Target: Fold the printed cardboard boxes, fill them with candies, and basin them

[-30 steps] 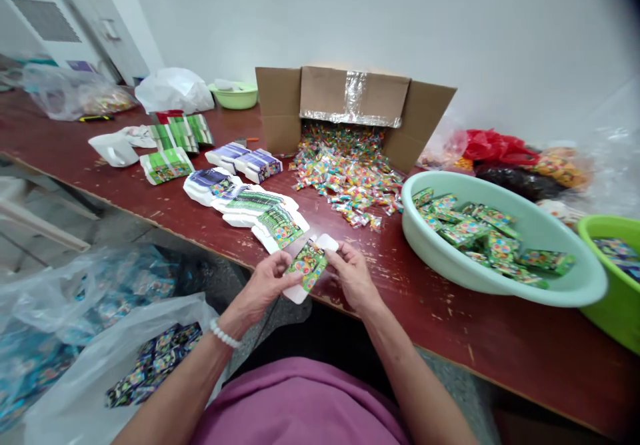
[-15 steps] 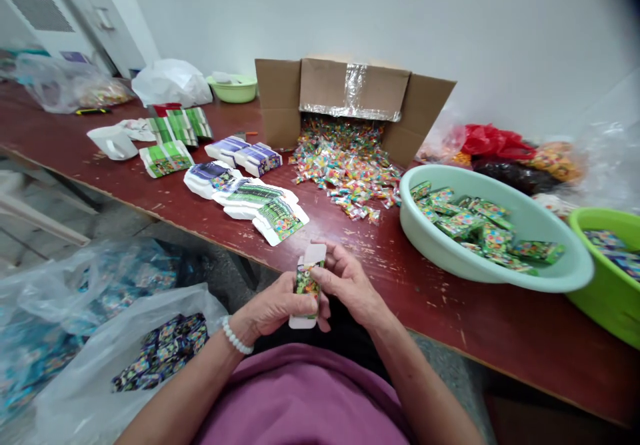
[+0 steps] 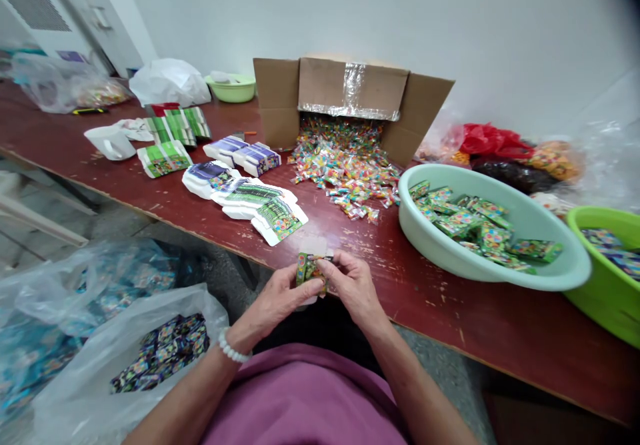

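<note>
Between my hands, just over the table's front edge, is a small green printed candy box (image 3: 309, 269) with white flaps. My left hand (image 3: 286, 294) grips its left side, thumb across the front. From the right, the fingers of my right hand (image 3: 349, 281) pinch its upper right side; part of the box is hidden behind them. Beyond my hands lies a fanned row of flat, unfolded cartons (image 3: 280, 218). Wrapped candies (image 3: 345, 178) spill out of an open cardboard box (image 3: 320, 85) farther back.
A pale blue basin (image 3: 420, 245) of filled green boxes stands right, beside a lime green basin (image 3: 595, 298). Left are bundled cartons (image 3: 165, 158) and a white mug (image 3: 111, 144). A clear plastic bag (image 3: 75, 392) of dark packets lies below the table on the left.
The box has turned from upright and flat to more tilted and opened out in my hands. My hands have risen slightly, with the right fingers working at its upper side.
</note>
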Tool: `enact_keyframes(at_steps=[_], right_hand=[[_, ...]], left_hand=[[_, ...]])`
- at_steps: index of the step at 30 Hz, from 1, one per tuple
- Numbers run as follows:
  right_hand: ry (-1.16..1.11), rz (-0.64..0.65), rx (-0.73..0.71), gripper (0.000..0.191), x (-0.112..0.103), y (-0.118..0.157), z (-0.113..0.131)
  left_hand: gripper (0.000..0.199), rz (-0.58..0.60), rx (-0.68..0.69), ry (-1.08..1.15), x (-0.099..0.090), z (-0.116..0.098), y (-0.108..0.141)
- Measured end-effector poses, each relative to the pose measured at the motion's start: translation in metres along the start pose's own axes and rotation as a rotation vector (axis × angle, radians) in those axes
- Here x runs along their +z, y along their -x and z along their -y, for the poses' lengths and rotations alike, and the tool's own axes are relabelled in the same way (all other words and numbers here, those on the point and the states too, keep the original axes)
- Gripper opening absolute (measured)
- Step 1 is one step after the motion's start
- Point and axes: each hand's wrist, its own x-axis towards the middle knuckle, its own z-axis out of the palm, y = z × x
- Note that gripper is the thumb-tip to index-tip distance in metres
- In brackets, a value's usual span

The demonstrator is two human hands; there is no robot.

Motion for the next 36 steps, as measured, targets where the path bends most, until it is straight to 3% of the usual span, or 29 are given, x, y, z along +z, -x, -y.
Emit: enact_keyframes(at_steps=[2,6,11,14,18,24,26,28,30,32,34,36], right_hand=[[0.022,-0.014,-0.012,0.028,-0.002,-0.002,-0.002],[-0.061,-0.102,-0.011,0.055,0.001,-0.002,-0.009],[-0.08,-0.057,-0.112,0.03,0.004,0.001,-0.018],[-0.051,-0.053,-0.102,0.02,-0.002,-0.002,-0.019],[-0.018,-0.01,0.017,0.027,-0.014,-0.012,-0.018],[-0.097,0.104,0.022,0.04,-0.024,-0.019,-0.01],[-0.014,0.178,-0.008,0.028,-0.025,-0.018,-0.009],[0.078,0.167,-0.083,0.019,-0.026,-0.016,-0.011],[0.129,0.089,-0.165,0.017,-0.025,-0.013,-0.014],[0.182,0.04,-0.226,0.015,-0.023,-0.01,-0.016],[0.289,0.061,-0.286,0.015,-0.022,-0.007,-0.015],[0.383,0.109,-0.324,0.018,-0.022,-0.005,-0.012]], left_hand=[[0.046,-0.062,0.071,-0.028,0.001,0.001,0.001],[0.075,-0.193,0.184,-0.02,0.008,0.005,0.005],[0.06,-0.184,0.275,-0.05,0.009,0.008,0.005],[0.045,-0.142,0.193,-0.038,0.005,0.007,0.005],[0.037,-0.103,0.091,-0.018,0.0,0.009,0.006],[0.031,-0.055,0.106,-0.085,-0.005,0.014,0.004],[0.035,-0.083,0.133,-0.063,-0.005,0.012,0.003],[0.049,-0.152,0.13,0.011,-0.004,0.009,0.003],[0.06,-0.148,0.038,0.097,-0.002,0.007,0.003],[0.056,-0.025,-0.121,0.166,0.0,0.006,0.003],[0.054,0.08,-0.248,0.219,0.002,0.008,0.002],[0.057,0.057,-0.293,0.24,0.004,0.011,0.001]])
